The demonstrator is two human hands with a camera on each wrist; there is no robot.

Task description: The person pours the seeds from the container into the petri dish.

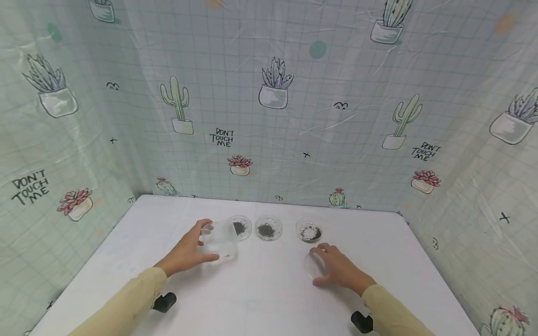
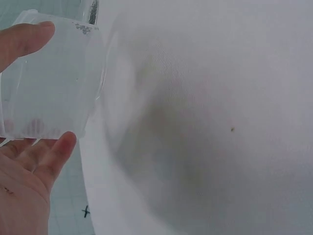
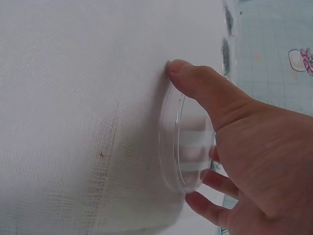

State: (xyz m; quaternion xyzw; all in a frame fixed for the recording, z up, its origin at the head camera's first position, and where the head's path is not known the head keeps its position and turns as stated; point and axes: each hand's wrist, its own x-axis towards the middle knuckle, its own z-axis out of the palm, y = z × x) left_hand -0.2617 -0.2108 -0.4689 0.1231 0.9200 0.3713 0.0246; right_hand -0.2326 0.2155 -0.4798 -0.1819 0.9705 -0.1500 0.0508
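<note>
My left hand (image 1: 185,252) grips a translucent plastic container (image 1: 221,240) between thumb and fingers, above the left part of the table. In the left wrist view, a few dark marks show near the edge of the container (image 2: 54,83). My right hand (image 1: 339,269) holds a clear petri dish (image 1: 312,266) by its rim, thumb on one side and fingers on the other. The right wrist view has this dish (image 3: 193,147) low over the white surface; whether it touches is hard to tell. No contents show in it.
Behind the hands stand a left petri dish (image 1: 246,234) and a middle one (image 1: 278,228), both with dark grains, and a right one (image 1: 299,229) with dark and white bits. The container partly covers the left dish. A printed cloth (image 1: 302,121) surrounds the white table (image 1: 269,298).
</note>
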